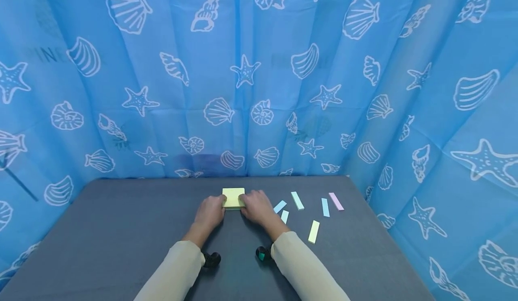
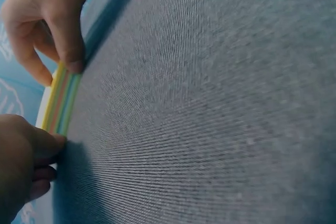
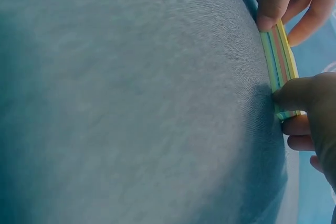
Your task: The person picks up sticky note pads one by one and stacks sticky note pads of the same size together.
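Note:
A stack of sticky notes (image 1: 233,196), yellow on top, sits on the grey table between my two hands. Bands of yellow, pink, blue and green show along its near edge (image 2: 62,100) in the left wrist view. My left hand (image 1: 211,210) grips the stack's left side, thumb at the near edge. On the right side my right hand (image 1: 257,205) pinches it the same way, with its thumb and fingers (image 3: 296,92) at the corner in the right wrist view.
Right of my right hand lie several narrow sticky-note strips: blue (image 1: 279,206), pale green (image 1: 297,201), another blue (image 1: 325,207), pink (image 1: 336,201) and yellow (image 1: 313,232). A blue shell-patterned curtain (image 1: 243,90) hangs behind the table (image 1: 133,229) and along its right side.

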The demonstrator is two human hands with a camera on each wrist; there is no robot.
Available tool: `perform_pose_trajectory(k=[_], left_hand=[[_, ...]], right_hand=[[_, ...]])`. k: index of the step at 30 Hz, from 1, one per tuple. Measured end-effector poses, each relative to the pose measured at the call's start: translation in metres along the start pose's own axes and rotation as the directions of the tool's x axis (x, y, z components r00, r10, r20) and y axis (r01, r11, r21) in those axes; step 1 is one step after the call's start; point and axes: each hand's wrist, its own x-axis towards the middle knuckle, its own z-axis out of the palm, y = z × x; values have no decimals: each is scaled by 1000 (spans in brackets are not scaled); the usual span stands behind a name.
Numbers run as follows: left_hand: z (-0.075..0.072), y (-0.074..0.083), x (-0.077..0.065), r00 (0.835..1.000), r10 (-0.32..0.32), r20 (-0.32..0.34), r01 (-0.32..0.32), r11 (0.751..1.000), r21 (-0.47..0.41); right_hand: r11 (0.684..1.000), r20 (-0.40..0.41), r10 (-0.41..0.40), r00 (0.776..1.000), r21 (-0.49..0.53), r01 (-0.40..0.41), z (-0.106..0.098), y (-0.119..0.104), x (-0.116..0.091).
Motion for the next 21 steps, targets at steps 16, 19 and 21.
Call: perform_pose_trajectory(k=[16,19,21], left_hand=[[3,-6,11,995,-96,16,96,994,-42],[3,-6,11,995,-101,23,103,993,-60],[4,-6,11,994,-102,27,104,992,-73]], right_hand=[[996,23,92,995,19,-92,5,-3,17],[994,35,104,994,17,-104,5,-1,17],[993,44,113,993,21,-114,4,0,15]])
